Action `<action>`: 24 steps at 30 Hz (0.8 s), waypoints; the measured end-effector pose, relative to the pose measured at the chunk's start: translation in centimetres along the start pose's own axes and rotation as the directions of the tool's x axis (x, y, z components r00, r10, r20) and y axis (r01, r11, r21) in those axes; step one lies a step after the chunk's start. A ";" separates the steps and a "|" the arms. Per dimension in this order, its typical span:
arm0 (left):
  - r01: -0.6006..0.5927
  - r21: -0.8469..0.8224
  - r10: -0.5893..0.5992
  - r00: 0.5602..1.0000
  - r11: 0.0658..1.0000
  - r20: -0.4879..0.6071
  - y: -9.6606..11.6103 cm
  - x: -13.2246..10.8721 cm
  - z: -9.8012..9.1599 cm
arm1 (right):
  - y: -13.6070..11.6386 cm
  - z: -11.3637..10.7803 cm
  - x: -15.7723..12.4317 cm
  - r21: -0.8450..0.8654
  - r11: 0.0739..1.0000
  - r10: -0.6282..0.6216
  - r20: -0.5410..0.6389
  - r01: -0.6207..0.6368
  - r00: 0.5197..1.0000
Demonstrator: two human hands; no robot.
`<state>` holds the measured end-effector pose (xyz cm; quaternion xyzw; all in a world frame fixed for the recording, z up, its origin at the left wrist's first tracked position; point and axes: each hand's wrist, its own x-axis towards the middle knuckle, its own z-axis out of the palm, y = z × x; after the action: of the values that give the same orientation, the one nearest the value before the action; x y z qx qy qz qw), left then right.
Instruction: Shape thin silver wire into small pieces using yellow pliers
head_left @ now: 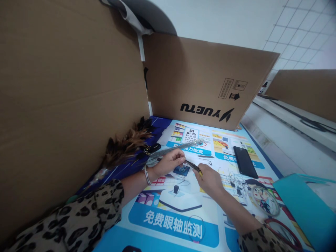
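Observation:
My left hand (172, 162), a silver bangle at its wrist, is closed in a pinch on a thin wire. A small bit of the wire shows as a loop at the fingertips. In my right hand (210, 180) are pliers (193, 165) with dark jaws and yellow-and-black handles. Their tip meets the wire right by my left fingers; whether the jaws are closed cannot be made out. Just beyond my left hand lies a bundle of straight silvery wires (191, 142). Short dark wire pieces (206, 156) are scattered nearby on the printed table cover (170, 199).
Cardboard panels (204, 77) stand at the left and back. Brown feathers (128, 140) lie along the left panel. At right are a black phone (245, 161), tangled wire bits (233, 182), a clear round dish (265, 200), a red-rimmed round item (294, 238) and a teal folder (307, 206).

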<state>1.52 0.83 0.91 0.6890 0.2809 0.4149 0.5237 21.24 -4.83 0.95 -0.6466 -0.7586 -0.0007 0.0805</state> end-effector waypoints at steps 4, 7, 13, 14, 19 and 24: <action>0.016 -0.039 -0.015 1.000 0.999 0.026 0.0 0.0 0.0 | 0.1 0.0 0.0 0.012 1.000 0.011 -0.010 -0.011 1.000; 0.016 -0.044 -0.015 1.000 0.999 0.027 0.1 0.1 0.1 | 0.1 0.1 0.0 0.012 1.000 0.014 -0.016 -0.013 1.000; 0.002 -0.025 -0.001 0.999 1.000 0.040 -0.2 0.1 0.0 | 0.0 0.1 0.1 0.006 1.000 0.019 0.004 -0.019 1.000; 0.004 -0.017 -0.004 0.999 1.000 0.038 -0.3 0.1 0.0 | 0.0 0.1 0.1 0.006 1.000 0.018 0.006 -0.018 1.000; 0.012 0.058 -0.011 1.000 0.998 -0.008 -0.7 0.1 0.0 | 0.1 0.1 0.1 0.005 1.000 0.001 -0.005 -0.001 1.000; 0.007 0.045 -0.007 1.000 0.999 0.003 -0.6 0.1 0.0 | 0.2 0.3 0.0 0.004 1.000 -0.002 -0.016 0.002 1.000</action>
<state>1.64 1.08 0.36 0.7003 0.2914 0.4055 0.5101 21.39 -4.75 0.65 -0.6456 -0.7586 -0.0043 0.0880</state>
